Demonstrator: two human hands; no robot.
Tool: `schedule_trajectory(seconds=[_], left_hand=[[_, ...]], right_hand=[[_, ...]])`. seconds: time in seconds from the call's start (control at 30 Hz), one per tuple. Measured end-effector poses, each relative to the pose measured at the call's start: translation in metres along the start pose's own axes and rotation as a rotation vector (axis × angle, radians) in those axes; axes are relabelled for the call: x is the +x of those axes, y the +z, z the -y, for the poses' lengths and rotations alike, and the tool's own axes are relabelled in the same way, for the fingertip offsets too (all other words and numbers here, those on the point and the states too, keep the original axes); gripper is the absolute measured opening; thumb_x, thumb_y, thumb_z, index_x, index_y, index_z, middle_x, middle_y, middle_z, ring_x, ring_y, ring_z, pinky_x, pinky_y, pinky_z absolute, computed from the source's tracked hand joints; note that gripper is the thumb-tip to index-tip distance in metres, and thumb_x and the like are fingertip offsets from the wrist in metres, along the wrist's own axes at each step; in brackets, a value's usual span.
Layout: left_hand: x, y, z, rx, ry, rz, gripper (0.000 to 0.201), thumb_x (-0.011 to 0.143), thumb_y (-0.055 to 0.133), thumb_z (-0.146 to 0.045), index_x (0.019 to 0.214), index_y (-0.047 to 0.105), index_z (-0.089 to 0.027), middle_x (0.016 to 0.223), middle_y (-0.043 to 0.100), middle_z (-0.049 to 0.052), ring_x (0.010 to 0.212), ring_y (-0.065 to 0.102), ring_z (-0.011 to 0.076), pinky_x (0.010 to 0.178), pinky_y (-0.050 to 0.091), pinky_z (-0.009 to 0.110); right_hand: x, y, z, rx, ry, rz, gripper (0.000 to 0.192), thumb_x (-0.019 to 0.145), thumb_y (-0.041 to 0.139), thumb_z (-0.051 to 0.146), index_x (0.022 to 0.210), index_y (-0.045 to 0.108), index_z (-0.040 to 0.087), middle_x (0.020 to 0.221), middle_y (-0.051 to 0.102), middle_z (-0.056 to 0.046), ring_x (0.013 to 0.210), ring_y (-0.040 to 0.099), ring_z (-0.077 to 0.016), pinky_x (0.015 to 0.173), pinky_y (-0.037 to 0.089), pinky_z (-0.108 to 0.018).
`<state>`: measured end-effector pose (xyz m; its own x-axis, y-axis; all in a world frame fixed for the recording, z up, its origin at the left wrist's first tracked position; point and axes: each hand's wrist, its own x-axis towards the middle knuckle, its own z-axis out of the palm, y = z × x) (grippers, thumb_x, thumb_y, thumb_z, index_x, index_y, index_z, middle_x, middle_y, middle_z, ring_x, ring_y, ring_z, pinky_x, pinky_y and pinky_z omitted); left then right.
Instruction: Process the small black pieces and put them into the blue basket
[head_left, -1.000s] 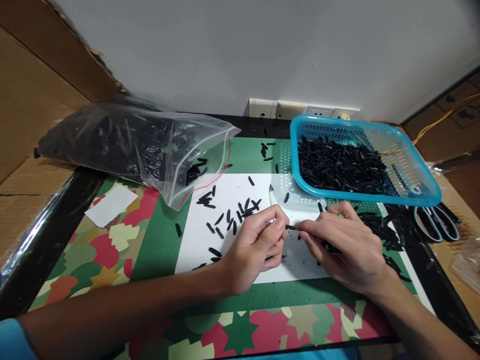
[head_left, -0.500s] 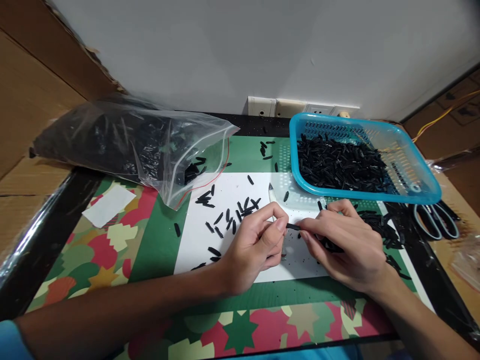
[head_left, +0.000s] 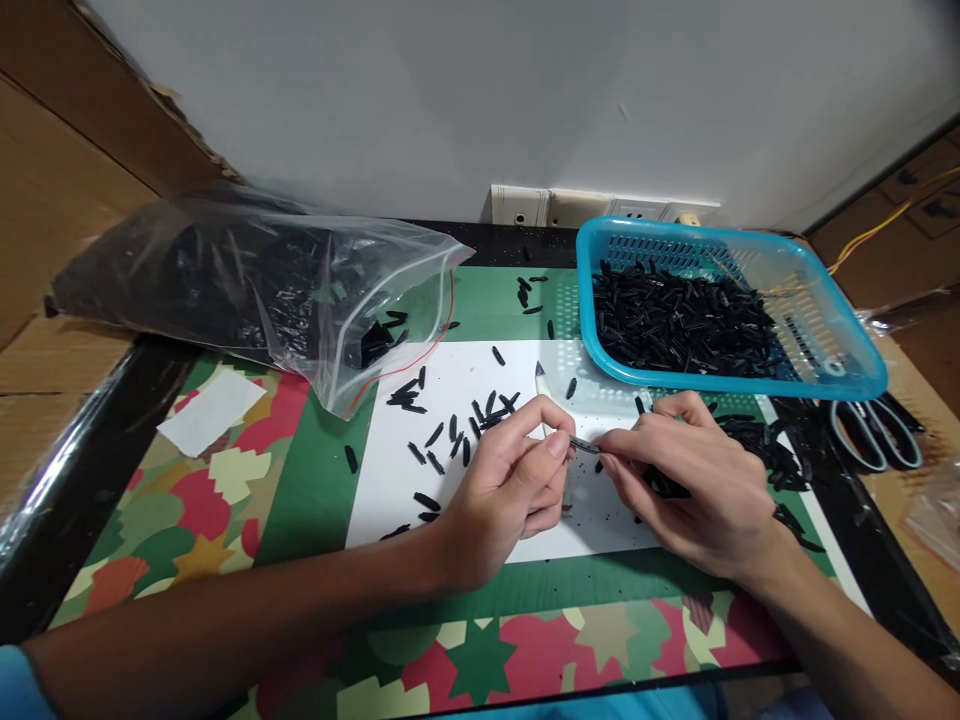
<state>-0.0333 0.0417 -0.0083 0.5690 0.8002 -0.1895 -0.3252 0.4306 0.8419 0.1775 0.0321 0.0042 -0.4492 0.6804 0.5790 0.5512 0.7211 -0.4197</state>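
A small, slim black piece [head_left: 585, 445] is pinched between my two hands above a white sheet [head_left: 386, 490]. My left hand [head_left: 517, 475] is closed, thumb and forefinger at the piece's left end. The thumb and fingers of my right hand [head_left: 690, 490] grip its right end. A greyish face of the piece is turned upward. Behind my left hand lies a slender white tool [head_left: 541, 380] with a dark tip, partly hidden. Similar loose black pieces [head_left: 427, 502] are scattered on the sheet to the left, and a pile [head_left: 761, 445] lies beyond my right hand.
A blue plastic basket [head_left: 739, 384] of black pieces stands at the back right, near wall sockets [head_left: 589, 208]. At the left, a clear zip bag [head_left: 247, 285] full of dark pieces lies open. Scissors [head_left: 876, 436] rest at the right edge; a white paper scrap [head_left: 210, 412] lies left.
The black piece has turned between my fingers, so a greyish face shows where it looked plain black. Both hands keep nearly the same place; the view has shifted slightly.
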Motion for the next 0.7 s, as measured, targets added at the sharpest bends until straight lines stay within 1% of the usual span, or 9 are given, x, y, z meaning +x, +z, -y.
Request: schedule_trajectory(seconds=[0.23,0.4,0.7], left_hand=[[0.0004,0.0007,-0.0002,-0.008,0.003,-0.008,0.028,0.107,0.061,-0.046,0.094,0.052,-0.023,0.056,0.033,-0.012,0.043,0.03,0.0048,0.043,0.023,0.015],[0.0005,-0.0003,0.002,-0.043,0.008,0.019,0.032,0.107,0.061,-0.046,0.089,0.052,-0.021,0.057,0.03,-0.012,0.044,0.024,0.0039,0.043,0.022,0.015],[0.0024,-0.0016,0.0053,-0.051,0.023,0.054,0.037,0.106,0.062,-0.046,0.084,0.05,-0.02,0.062,0.032,-0.01,0.046,0.022,0.0033,0.042,0.019,0.015]], right_hand=[[0.0014,-0.0009,0.0003,0.001,0.005,0.007,0.014,0.102,0.061,0.005,0.106,0.065,0.017,0.072,0.065,0.0,0.059,0.052,-0.0129,0.075,0.041,-0.036],[0.0011,-0.0014,0.0009,0.011,0.012,0.012,0.014,0.102,0.059,0.005,0.106,0.065,0.017,0.072,0.066,0.0,0.06,0.053,-0.013,0.076,0.041,-0.036],[0.0015,-0.0014,-0.0005,0.014,0.004,0.009,0.015,0.103,0.056,0.006,0.102,0.064,0.019,0.072,0.066,0.0,0.06,0.054,-0.0137,0.076,0.043,-0.036]])
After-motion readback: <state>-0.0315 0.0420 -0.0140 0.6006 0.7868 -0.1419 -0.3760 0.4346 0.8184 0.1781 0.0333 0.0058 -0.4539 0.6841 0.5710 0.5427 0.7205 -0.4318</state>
